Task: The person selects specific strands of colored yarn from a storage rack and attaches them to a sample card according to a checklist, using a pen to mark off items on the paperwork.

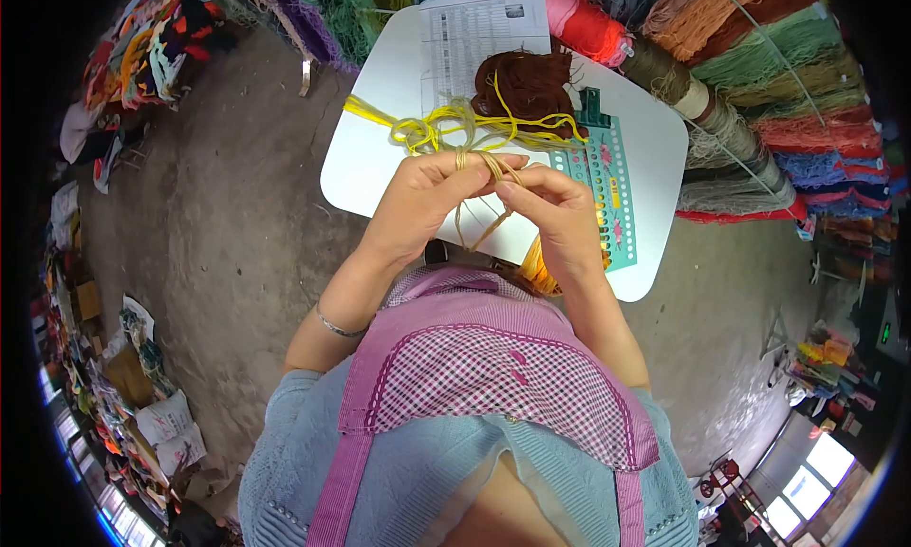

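Both hands meet above the near half of a small white table (356, 172). My left hand (427, 198) is closed, pinching strands of tan embroidery thread (490, 229) near the fingertips. My right hand (558, 213) pinches the same thread just beside it, and a loop hangs below the fingers. Behind my hands, loose yellow thread (368, 111) and olive strands lie tangled across the table. A dark brown skein (528, 84) rests behind them. Right of my right hand is a teal card (623, 182) with rows of holes. Orange-yellow thread (537, 268) shows at the table's near edge.
A printed sheet (454, 35) lies at the table's back. Thick hanks of coloured thread (759, 73) hang on rods close behind and to the right. More bundles (152, 54) hang at the far left. White bags (176, 433) sit at the lower left.
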A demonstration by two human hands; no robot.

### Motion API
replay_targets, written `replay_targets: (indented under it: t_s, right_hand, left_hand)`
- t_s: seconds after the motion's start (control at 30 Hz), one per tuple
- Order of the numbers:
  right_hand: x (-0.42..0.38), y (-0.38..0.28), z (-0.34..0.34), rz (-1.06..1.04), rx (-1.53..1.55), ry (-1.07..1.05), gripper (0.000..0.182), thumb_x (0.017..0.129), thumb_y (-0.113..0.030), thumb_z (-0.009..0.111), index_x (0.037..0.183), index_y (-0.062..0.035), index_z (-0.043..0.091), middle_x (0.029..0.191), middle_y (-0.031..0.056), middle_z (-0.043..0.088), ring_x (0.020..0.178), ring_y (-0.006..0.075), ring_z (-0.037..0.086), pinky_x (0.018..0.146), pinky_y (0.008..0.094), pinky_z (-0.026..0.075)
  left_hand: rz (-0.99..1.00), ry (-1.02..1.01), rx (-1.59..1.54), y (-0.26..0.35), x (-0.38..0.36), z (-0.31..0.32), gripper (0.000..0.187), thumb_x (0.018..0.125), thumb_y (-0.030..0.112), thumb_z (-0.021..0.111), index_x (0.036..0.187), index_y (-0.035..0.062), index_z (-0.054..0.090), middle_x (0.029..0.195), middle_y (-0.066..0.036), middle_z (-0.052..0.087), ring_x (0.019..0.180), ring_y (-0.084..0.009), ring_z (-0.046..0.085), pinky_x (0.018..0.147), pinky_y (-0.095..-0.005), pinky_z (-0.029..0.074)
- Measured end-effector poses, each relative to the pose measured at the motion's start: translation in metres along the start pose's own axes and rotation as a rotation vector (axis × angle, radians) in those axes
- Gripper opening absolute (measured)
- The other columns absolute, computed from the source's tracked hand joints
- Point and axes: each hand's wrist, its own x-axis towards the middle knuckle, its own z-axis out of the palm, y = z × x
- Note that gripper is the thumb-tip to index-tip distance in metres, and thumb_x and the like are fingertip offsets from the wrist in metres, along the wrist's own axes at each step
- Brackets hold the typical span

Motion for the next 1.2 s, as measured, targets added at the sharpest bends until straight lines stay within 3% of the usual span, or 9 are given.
replay_targets:
  t_s: [0.37, 0.67, 0.97, 1.17, 1.2]
  right_hand:
    - [-0.0032, 0.0021, 0.0009, -0.050, -0.055, 0.013, 0.012, 0.081, -0.004, 0.071, 0.092, 0.0004, 0.071, 0.091, 0.0045, 0.064, 0.085, 0.0107, 0.058, 0.079, 0.0246, 0.044]
    - [-0.0018, 0.0011, 0.0029, 0.014, 0.067, -0.019, 0.016, 0.085, -0.010, 0.067, 0.098, 0.0009, 0.067, 0.090, 0.0052, 0.068, 0.084, 0.0090, 0.061, 0.081, 0.0239, 0.046]
    - [0.0019, 0.0049, 0.0063, 0.019, -0.043, 0.005, 0.016, 0.083, -0.008, 0.070, 0.096, 0.0003, 0.069, 0.086, 0.0040, 0.067, 0.079, 0.0094, 0.060, 0.076, 0.0238, 0.047]
    - [0.0035, 0.0061, 0.0070, -0.037, -0.058, 0.016, 0.014, 0.083, -0.006, 0.069, 0.096, -0.0010, 0.069, 0.087, 0.0042, 0.067, 0.080, 0.0086, 0.058, 0.076, 0.0242, 0.045]
    - [0.0038, 0.0055, 0.0076, -0.054, -0.022, 0.012, 0.013, 0.084, -0.007, 0.067, 0.096, -0.0013, 0.067, 0.089, 0.0053, 0.067, 0.081, 0.0094, 0.058, 0.076, 0.0250, 0.046]
  left_hand:
    - [0.084, 0.011, 0.046, -0.0034, -0.0040, 0.0012, 0.030, 0.095, 0.015, 0.049, 0.108, -0.0065, 0.065, 0.113, -0.017, 0.065, 0.100, -0.0190, 0.064, 0.089, -0.0312, 0.050]
    - [0.015, 0.054, -0.076, -0.0020, -0.0054, -0.0028, 0.027, 0.095, 0.014, 0.053, 0.107, -0.0058, 0.066, 0.109, -0.016, 0.066, 0.101, -0.0173, 0.062, 0.091, -0.0309, 0.047]
    - [0.111, 0.063, 0.073, -0.0048, -0.0045, -0.0012, 0.029, 0.095, 0.011, 0.048, 0.110, -0.0072, 0.064, 0.111, -0.017, 0.066, 0.100, -0.0187, 0.064, 0.090, -0.0312, 0.050]
    - [0.035, 0.110, -0.044, -0.0032, -0.0049, -0.0024, 0.028, 0.095, 0.013, 0.050, 0.108, -0.0067, 0.065, 0.109, -0.016, 0.066, 0.099, -0.0195, 0.063, 0.092, -0.0318, 0.048]
    - [0.001, 0.141, -0.140, -0.0015, -0.0048, -0.0038, 0.027, 0.096, 0.013, 0.048, 0.104, -0.0066, 0.064, 0.101, -0.014, 0.066, 0.096, -0.0202, 0.064, 0.092, -0.0320, 0.049]
